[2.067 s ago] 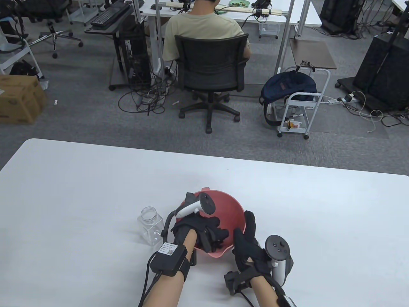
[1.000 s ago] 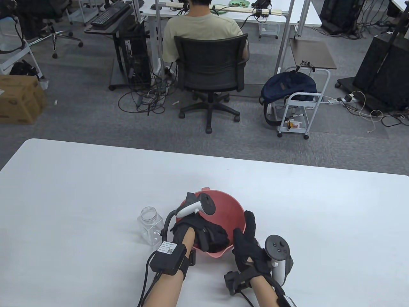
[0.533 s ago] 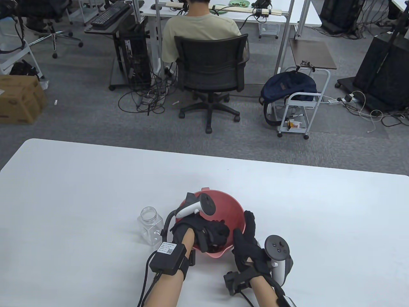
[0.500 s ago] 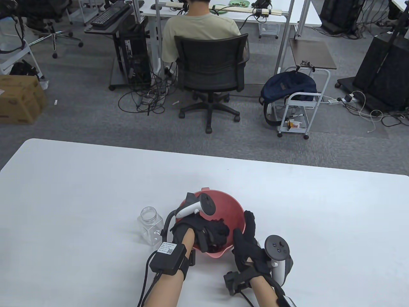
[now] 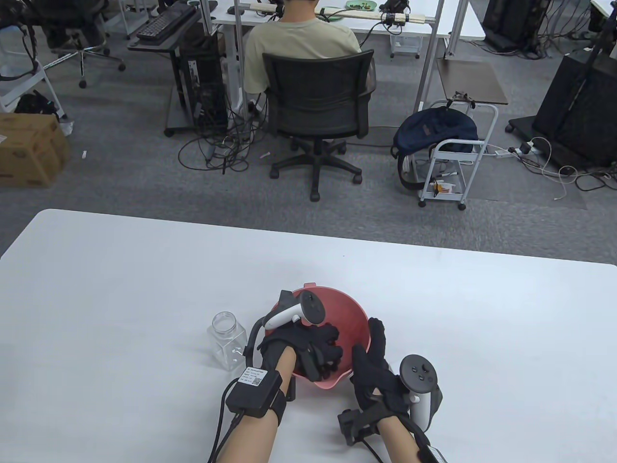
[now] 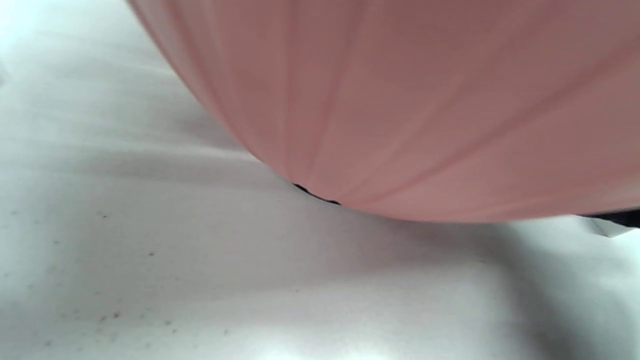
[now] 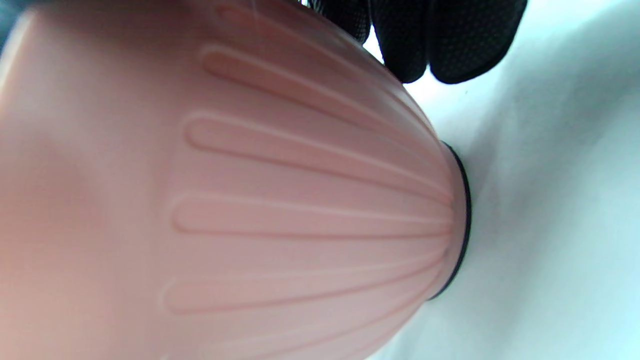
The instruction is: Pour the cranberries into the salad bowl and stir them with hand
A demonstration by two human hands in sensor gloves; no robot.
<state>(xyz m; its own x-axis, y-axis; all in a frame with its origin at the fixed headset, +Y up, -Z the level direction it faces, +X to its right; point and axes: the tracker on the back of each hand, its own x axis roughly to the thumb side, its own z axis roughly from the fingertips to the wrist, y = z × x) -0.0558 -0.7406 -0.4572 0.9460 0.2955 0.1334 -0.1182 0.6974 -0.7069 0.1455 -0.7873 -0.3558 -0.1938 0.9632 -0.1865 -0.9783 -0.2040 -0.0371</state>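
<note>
Table view shows the pink salad bowl (image 5: 349, 316) near the table's (image 5: 120, 289) front edge. Her left hand (image 5: 315, 349) is down inside it, fingers spread and loosely bent, gripping nothing I can see; the cranberries are hidden beneath it. The right hand (image 5: 373, 364) cups the bowl's outer right wall, fingers (image 7: 440, 35) against it. An empty clear jar (image 5: 226, 340) stands upright just left of the bowl.

Left hand (image 5: 313, 349) inside pink salad bowl (image 5: 349, 316), right hand (image 5: 373, 369) round its rim, empty jar (image 5: 226, 340) beside.
</note>
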